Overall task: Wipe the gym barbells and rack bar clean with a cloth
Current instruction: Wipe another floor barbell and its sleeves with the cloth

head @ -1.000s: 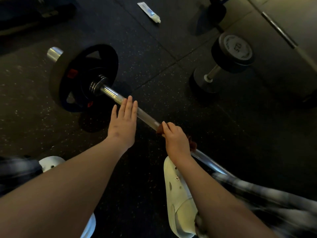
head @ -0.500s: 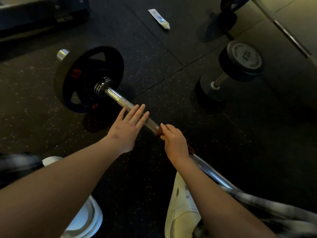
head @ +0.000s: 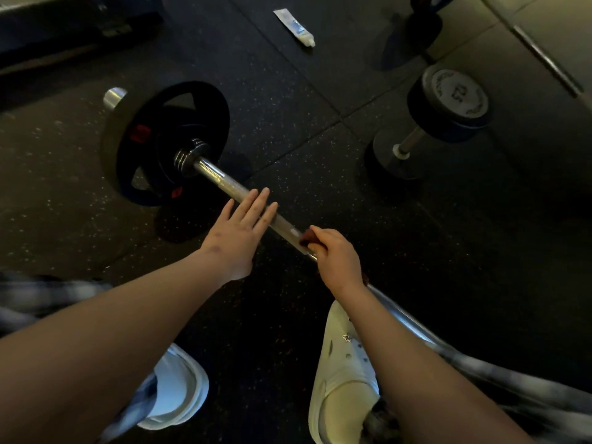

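Two hands worked on one barbell (head: 224, 184) in the head view. The bar ran from a black weight plate (head: 166, 142) at centre left down toward the lower right of the frame, where it passed behind the person's forearm. The left hand (head: 238, 233) lay just left of centre, its fingers straight and close together, laid flat across the knurled shaft and holding nothing. Whether it pressed down or only rested there could not be told. The right hand (head: 336, 257), just right of centre, had its fingers curled round a dark reddish cloth (head: 307, 240) bunched against the shaft; only a small fold of it showed beyond the knuckles.

By my reading, the wipe was under way on this bar and not finished. The cloth sat partway along the visible shaft, with bare metal on either side of it. The dim light hid any difference between wiped and unwiped steel, so how much was already clean could not be judged. A second bar (head: 544, 56) at the upper right edge lay well apart from both hands and looked yet to be done, as did a dumbbell (head: 448, 104) standing right of centre, if it counted. A small white tube (head: 296, 27) lay on the dark rubber floor (head: 288, 107) at top centre.
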